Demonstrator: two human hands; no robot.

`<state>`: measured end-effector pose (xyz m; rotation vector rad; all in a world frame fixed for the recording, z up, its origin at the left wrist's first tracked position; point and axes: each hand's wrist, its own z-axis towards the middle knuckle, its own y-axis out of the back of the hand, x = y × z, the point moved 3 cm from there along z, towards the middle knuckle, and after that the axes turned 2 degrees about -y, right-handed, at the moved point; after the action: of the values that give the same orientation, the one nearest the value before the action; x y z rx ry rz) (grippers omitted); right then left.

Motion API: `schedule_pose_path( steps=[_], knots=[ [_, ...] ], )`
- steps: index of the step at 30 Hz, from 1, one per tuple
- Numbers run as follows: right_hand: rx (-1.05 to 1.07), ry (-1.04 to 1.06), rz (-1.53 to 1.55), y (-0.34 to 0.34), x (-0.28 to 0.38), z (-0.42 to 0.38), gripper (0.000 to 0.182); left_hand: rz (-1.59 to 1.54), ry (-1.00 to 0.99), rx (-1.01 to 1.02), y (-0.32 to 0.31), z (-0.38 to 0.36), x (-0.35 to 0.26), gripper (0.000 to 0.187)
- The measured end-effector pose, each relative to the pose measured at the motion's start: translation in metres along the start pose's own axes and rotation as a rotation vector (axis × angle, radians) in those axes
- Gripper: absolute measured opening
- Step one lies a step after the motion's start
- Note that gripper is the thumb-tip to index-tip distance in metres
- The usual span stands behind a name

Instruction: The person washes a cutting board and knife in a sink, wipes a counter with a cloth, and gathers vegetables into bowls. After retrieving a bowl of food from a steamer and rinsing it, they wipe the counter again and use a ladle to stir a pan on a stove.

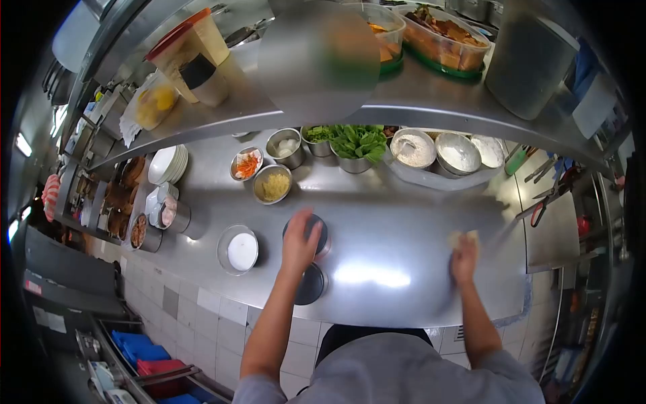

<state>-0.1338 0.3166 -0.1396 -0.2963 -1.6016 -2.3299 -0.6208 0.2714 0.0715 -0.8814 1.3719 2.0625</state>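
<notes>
My left hand (301, 237) reaches over the top of a round container with a dark lid (319, 226), its fingers and thumb curled on the lid. A second dark-lidded container (310, 285) stands just nearer to me, partly behind my forearm. To the left is a clear bowl (241, 250) with something white in it. On the right side of the steel table (390, 236), my right hand (463, 259) is closed on a pale yellowish cloth (473, 237), pressed to the surface and slightly blurred. Most of the cloth is hidden by the hand.
Metal bowls of chopped food (274, 186), leafy greens (356, 143) and bowls of white powder (458, 153) line the back. Stacked plates (168, 165) stand left. A steel shelf (431, 111) with tubs overhangs the table. Scissors (538, 212) are at the right edge.
</notes>
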Motion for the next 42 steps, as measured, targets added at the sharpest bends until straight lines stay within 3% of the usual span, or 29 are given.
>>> schedule_pose_path(
  steps=[3, 5, 7, 12, 13, 15, 17, 18, 20, 21, 23, 24, 27, 30, 32, 35, 38, 40, 41, 42],
  knots=[
    [0.178, 0.084, 0.246, 0.003, 0.099, -0.021, 0.046, 0.036, -0.036, 0.164, -0.054, 0.094, 0.023, 0.046],
    [0.303, 0.067, 0.2, 0.028, 0.155, -0.025, 0.046, 0.02, -0.036, 0.246, -0.097, 0.134, 0.031, 0.049],
    [0.333, 0.047, 0.221, 0.033, 0.172, -0.032, 0.046, 0.263, -0.078, 0.145, -0.128, 0.16, 0.033, 0.047],
    [0.414, 0.016, 0.237, 0.043, 0.155, -0.039, 0.048, 0.165, -0.066, 0.151, -0.163, 0.189, 0.057, 0.042],
    [0.419, 0.016, 0.254, 0.045, 0.148, -0.04, 0.053, 0.127, -0.113, 0.179, -0.164, 0.192, 0.067, 0.041],
    [0.407, 0.006, 0.276, 0.048, 0.153, -0.029, 0.058, 0.133, -0.027, 0.26, -0.146, 0.189, 0.071, 0.039],
    [0.277, -0.154, 0.334, 0.06, 0.161, -0.022, 0.078, 0.082, -0.024, 0.573, -0.134, 0.173, 0.074, 0.042],
    [0.275, -0.142, 0.242, 0.055, 0.165, -0.016, 0.1, 0.084, -0.026, 0.594, -0.132, 0.162, 0.077, 0.042],
    [0.268, -0.146, 0.265, 0.041, 0.188, 0.002, 0.109, -0.027, -0.197, 0.682, -0.132, 0.142, 0.073, 0.038],
    [0.262, -0.14, 0.278, 0.035, 0.203, 0.013, 0.113, -0.032, -0.202, 0.695, -0.131, 0.129, 0.067, 0.038],
    [0.213, -0.118, 0.346, 0.023, 0.234, 0.04, 0.119, -0.177, -0.408, 0.516, -0.117, 0.104, 0.04, 0.036],
    [0.174, -0.114, 0.394, 0.021, 0.245, 0.056, 0.12, -0.171, -0.419, 0.543, -0.116, 0.099, 0.034, 0.04],
    [0.229, -0.085, 0.449, 0.013, 0.252, 0.103, 0.115, -0.193, -0.394, 0.677, -0.124, 0.097, 0.025, 0.044],
    [0.102, -0.031, 0.469, 0.018, 0.257, 0.14, 0.108, -0.187, -0.323, 0.667, -0.133, 0.098, 0.006, 0.042],
    [0.129, 0.092, 0.399, 0.003, 0.258, 0.152, 0.087, -0.182, -0.292, 0.673, -0.138, 0.096, 0.007, 0.04],
    [0.136, 0.071, 0.542, 0.005, 0.249, 0.155, 0.073, -0.179, -0.187, 0.618, -0.152, 0.102, 0.019, 0.04],
    [0.084, 0.026, 0.556, 0.009, 0.249, 0.151, 0.063, -0.267, -0.164, 0.543, -0.157, 0.103, 0.025, 0.054],
    [0.054, 0.053, 0.556, -0.001, 0.243, 0.148, 0.063, -0.308, -0.342, 0.347, -0.14, 0.101, 0.004, 0.079],
    [0.022, 0.082, 0.555, 0.002, 0.241, 0.146, 0.063, -0.31, -0.35, 0.361, -0.138, 0.099, -0.001, 0.079],
    [0.012, 0.067, 0.55, 0.004, 0.238, 0.141, 0.063, -0.131, -0.462, 0.199, -0.132, 0.099, -0.008, 0.088]
  ],
)
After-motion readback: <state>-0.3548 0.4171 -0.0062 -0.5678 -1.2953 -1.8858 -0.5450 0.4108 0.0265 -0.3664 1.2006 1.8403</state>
